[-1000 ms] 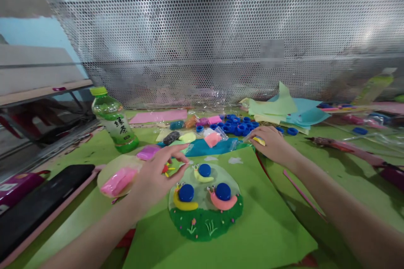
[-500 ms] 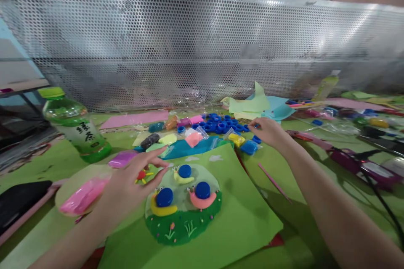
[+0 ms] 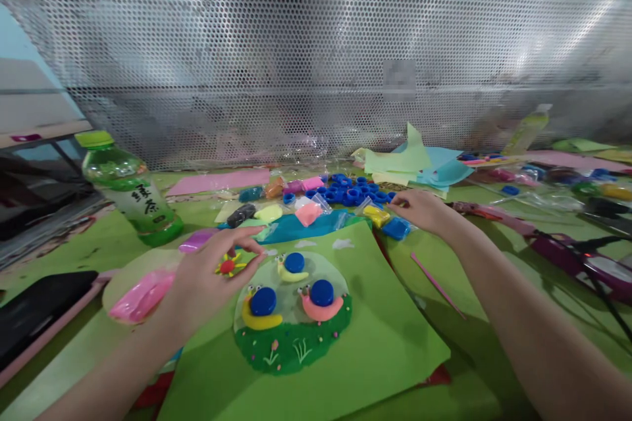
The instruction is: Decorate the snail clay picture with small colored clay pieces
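Observation:
My left hand (image 3: 213, 270) hovers at the upper left of a clay picture on green paper (image 3: 395, 316), its fingers stretched and thumb curved beside a red and yellow clay sun (image 3: 227, 267). Its fingertips are close to a small white clay cloud (image 3: 271, 252). The picture holds a yellow snail (image 3: 261, 321), a pink snail (image 3: 323, 310) and a pale yellow snail (image 3: 292, 275), each with a blue bottle cap as shell. My right hand (image 3: 419, 208) reaches beyond the paper, fingertips pinched near a yellow clay packet (image 3: 376, 216); anything between them is hidden.
Blue bottle caps (image 3: 345, 192) are heaped at the back, near a blue clay packet (image 3: 396, 229). A green tea bottle (image 3: 131, 191) stands left. A pink stick (image 3: 437, 285) lies right of the paper. A perforated metal panel (image 3: 247, 79) closes off the back.
The view has shifted slightly, so the scene sits a little further right. My right hand stays by the caps and clay packets; my left hand remains beside the sun.

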Tool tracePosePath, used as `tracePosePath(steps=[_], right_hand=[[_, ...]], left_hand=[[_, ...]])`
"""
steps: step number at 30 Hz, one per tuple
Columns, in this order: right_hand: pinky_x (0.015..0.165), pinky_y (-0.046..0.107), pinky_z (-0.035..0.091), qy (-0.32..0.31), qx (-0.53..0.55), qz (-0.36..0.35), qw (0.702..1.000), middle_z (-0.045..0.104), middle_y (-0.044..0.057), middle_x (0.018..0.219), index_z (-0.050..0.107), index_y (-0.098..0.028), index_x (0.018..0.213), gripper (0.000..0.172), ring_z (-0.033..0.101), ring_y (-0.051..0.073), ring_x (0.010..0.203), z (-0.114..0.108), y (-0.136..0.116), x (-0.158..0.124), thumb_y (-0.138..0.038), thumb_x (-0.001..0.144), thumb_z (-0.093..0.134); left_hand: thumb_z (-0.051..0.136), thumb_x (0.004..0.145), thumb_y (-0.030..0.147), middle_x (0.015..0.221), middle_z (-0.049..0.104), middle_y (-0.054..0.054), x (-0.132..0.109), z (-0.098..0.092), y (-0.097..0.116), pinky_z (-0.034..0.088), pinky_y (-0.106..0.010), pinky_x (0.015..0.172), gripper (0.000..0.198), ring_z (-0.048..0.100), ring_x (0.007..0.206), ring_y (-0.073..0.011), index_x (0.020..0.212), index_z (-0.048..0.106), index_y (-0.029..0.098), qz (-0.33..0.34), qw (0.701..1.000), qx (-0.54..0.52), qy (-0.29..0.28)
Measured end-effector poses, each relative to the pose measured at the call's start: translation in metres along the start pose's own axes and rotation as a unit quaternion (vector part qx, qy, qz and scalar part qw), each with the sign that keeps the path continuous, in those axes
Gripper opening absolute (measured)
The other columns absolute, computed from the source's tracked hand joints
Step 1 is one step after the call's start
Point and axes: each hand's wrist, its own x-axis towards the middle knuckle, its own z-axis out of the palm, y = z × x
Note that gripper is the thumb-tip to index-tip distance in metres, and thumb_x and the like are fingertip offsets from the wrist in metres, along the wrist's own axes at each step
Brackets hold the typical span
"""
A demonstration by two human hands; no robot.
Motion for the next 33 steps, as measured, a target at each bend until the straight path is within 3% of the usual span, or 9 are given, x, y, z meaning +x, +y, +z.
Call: tracePosePath(steps=[6, 20, 33], right_hand=[[0.066, 0.029, 0.043, -0.023, -0.002, 0.0, 1.0, 0.071, 0.007, 0.09, 0.068, -0.018, 0.086, 0.027, 0.064, 0.022, 0.078, 0.0021, -0.0015, 0.0006, -0.035, 0.083, 0.048], [0.064, 0.026, 0.044, -0.039, 0.006, -0.006, 0.999, 0.072, 0.006, 0.087, 0.068, -0.018, 0.084, 0.024, 0.065, 0.021, 0.077, 0.0058, -0.0013, 0.0, -0.035, 0.082, 0.05], [0.067, 0.026, 0.047, -0.042, 0.016, -0.016, 0.999, 0.071, 0.007, 0.09, 0.067, -0.018, 0.087, 0.023, 0.065, 0.02, 0.078, 0.0095, 0.0012, 0.0004, -0.034, 0.083, 0.051]], left_hand=[[0.056, 0.08, 0.035, 0.083, 0.067, 0.004, -0.0022, 0.0023, -0.0016, 0.051, -0.028, 0.068, 0.031, 0.063, 0.077, -0.0159, 0.11, 0.051, 0.03, 0.001, 1.0, 0.003, -0.024], [0.056, 0.08, 0.032, 0.081, 0.066, 0.003, -0.0018, -0.0014, 0.0031, 0.052, -0.032, 0.072, 0.023, 0.062, 0.074, -0.0153, 0.102, 0.055, 0.027, 0.019, 0.999, -0.016, -0.041], [0.05, 0.085, 0.039, 0.097, 0.066, 0.002, -0.0031, 0.0016, 0.0009, 0.054, -0.03, 0.07, 0.024, 0.063, 0.083, -0.0155, 0.108, 0.053, 0.032, 0.033, 0.994, -0.017, -0.1]])
